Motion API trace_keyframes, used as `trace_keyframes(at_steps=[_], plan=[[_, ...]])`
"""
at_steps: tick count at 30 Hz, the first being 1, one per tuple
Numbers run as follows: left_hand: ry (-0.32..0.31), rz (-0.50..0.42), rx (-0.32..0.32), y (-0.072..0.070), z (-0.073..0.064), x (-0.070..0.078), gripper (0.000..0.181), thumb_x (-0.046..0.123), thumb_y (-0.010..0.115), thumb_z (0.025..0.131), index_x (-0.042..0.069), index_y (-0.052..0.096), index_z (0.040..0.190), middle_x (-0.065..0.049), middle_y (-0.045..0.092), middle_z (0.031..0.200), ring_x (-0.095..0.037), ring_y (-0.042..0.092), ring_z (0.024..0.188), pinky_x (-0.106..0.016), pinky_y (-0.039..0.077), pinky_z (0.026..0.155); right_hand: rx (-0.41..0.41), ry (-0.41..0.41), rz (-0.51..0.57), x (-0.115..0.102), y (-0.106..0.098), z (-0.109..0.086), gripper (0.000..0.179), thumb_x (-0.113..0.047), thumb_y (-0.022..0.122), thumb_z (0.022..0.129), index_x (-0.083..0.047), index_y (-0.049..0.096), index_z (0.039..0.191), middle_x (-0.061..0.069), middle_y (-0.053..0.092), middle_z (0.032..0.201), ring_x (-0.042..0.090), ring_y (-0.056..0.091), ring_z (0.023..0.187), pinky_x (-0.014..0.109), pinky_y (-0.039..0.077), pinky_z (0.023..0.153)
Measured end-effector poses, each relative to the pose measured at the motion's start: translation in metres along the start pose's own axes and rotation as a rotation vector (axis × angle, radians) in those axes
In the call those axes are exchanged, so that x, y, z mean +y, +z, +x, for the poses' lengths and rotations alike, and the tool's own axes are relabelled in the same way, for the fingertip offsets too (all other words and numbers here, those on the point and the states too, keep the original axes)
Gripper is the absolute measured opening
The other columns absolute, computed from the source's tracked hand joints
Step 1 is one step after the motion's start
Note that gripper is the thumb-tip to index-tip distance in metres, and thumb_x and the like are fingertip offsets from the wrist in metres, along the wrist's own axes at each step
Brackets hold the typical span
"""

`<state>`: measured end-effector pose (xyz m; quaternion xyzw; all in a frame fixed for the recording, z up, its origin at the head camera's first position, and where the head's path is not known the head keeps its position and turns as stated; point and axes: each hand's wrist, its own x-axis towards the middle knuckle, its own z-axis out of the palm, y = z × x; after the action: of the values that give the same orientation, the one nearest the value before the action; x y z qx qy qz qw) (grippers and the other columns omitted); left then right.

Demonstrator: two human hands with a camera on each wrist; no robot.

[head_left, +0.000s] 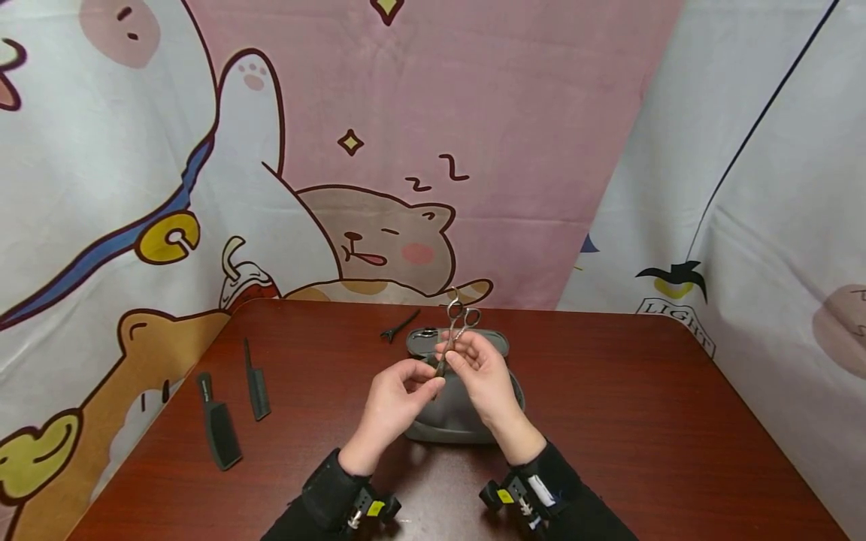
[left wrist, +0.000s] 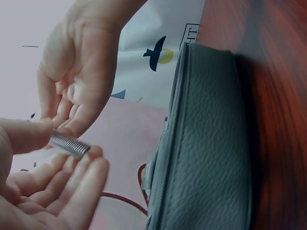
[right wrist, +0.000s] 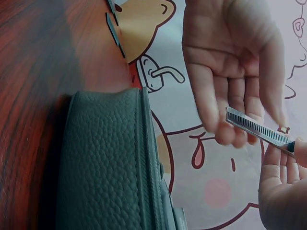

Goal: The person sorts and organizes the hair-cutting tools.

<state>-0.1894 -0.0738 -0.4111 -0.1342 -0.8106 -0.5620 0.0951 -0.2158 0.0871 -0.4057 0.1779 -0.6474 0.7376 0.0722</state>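
A pair of silver thinning scissors (head_left: 452,330) is held upright over the grey case, finger loops up. My right hand (head_left: 482,376) grips it below the loops with thumb and fingers. My left hand (head_left: 399,402) pinches the lower blade end between thumb and fingertips. In the left wrist view the toothed blade (left wrist: 72,144) shows between the left thumb (left wrist: 29,135) and fingers. From the right wrist, the same toothed blade (right wrist: 256,129) runs from the left fingers towards the right hand (right wrist: 283,187).
Directly beneath the hands sits the textured grey zippered case (head_left: 460,421), its far part holding a small metal item (head_left: 428,333). Behind it lies a black hair clip (head_left: 399,326). Two dark combs, one wide (head_left: 222,436) and one narrow (head_left: 258,391), lie at the table's left.
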Motion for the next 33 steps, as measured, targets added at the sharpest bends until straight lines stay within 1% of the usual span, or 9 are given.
trace_keyframes(at_steps=[3,6,11,16,20,23,27,29,33], plan=[[0.008,0.031,-0.038,-0.006,-0.001,0.003,0.021,0.019,0.077,0.088,0.008,0.07,0.104,-0.001,0.07,0.093,-0.017,0.068,0.082,-0.029,0.054,0.069,-0.012,-0.019,-0.017,-0.002,-0.004,0.0,0.025,0.004,0.058,0.096,0.012,0.056,0.12,0.028,0.064,0.112,0.02,0.067,0.101,0.028,0.053,0.086],[0.004,0.027,-0.069,-0.013,-0.002,0.005,0.031,0.021,0.078,0.087,0.006,0.067,0.111,-0.006,0.069,0.1,-0.021,0.068,0.089,-0.033,0.055,0.075,-0.035,-0.04,-0.051,-0.003,-0.008,0.0,0.025,0.004,0.058,0.097,0.011,0.057,0.12,0.028,0.065,0.109,0.015,0.067,0.097,0.027,0.053,0.086],[-0.028,0.011,-0.082,-0.022,0.0,0.008,0.047,0.024,0.082,0.083,0.005,0.063,0.121,-0.009,0.068,0.106,-0.028,0.066,0.098,-0.041,0.054,0.082,-0.091,-0.065,-0.106,-0.004,-0.014,-0.001,0.023,0.005,0.057,0.097,0.01,0.056,0.119,0.026,0.065,0.106,0.012,0.066,0.094,0.026,0.052,0.087],[-0.052,-0.003,-0.08,-0.032,0.003,0.013,0.057,0.025,0.085,0.079,0.006,0.061,0.127,-0.007,0.066,0.111,-0.029,0.065,0.103,-0.046,0.054,0.086,-0.141,-0.084,-0.224,-0.005,-0.022,-0.002,0.024,0.004,0.058,0.097,0.01,0.057,0.119,0.021,0.067,0.103,0.017,0.066,0.093,0.026,0.052,0.086],[-0.064,0.008,-0.098,-0.04,0.007,0.018,0.059,0.025,0.085,0.079,0.006,0.06,0.129,-0.008,0.066,0.113,-0.027,0.065,0.104,-0.042,0.055,0.085,-0.17,-0.083,-0.33,-0.006,-0.027,-0.003,0.024,0.002,0.06,0.096,0.008,0.059,0.12,0.018,0.069,0.102,0.024,0.068,0.094,0.028,0.053,0.084],[-0.066,0.011,-0.122,-0.047,0.011,0.023,0.059,0.025,0.085,0.079,0.006,0.06,0.13,-0.008,0.066,0.115,-0.025,0.065,0.104,-0.04,0.055,0.084,-0.197,-0.063,-0.386,-0.008,-0.03,-0.003,0.024,0.001,0.061,0.096,0.005,0.061,0.119,0.017,0.069,0.106,0.025,0.068,0.097,0.028,0.053,0.083],[-0.073,-0.052,-0.182,-0.056,0.017,0.026,0.057,0.024,0.082,0.082,0.004,0.059,0.131,-0.01,0.067,0.117,-0.025,0.065,0.105,-0.038,0.055,0.082,-0.248,-0.048,-0.475,-0.01,-0.035,-0.004,0.024,0.0,0.063,0.094,0.001,0.063,0.118,0.011,0.07,0.107,0.022,0.069,0.097,0.03,0.055,0.081],[-0.082,-0.099,-0.226,-0.06,0.02,0.026,0.056,0.023,0.08,0.084,0.003,0.058,0.131,-0.011,0.066,0.119,-0.026,0.065,0.105,-0.037,0.055,0.082,-0.28,-0.063,-0.535,-0.011,-0.038,-0.004,0.025,-0.001,0.065,0.093,-0.001,0.064,0.118,0.007,0.07,0.104,0.02,0.068,0.095,0.03,0.055,0.08],[-0.112,-0.169,-0.31,-0.067,0.024,0.026,0.056,0.022,0.076,0.087,0.0,0.056,0.134,-0.014,0.065,0.12,-0.027,0.064,0.107,-0.036,0.054,0.085,-0.365,-0.101,-0.602,-0.014,-0.042,-0.005,0.024,-0.001,0.067,0.092,-0.003,0.066,0.115,0.006,0.07,0.106,0.017,0.068,0.094,0.031,0.055,0.078]])
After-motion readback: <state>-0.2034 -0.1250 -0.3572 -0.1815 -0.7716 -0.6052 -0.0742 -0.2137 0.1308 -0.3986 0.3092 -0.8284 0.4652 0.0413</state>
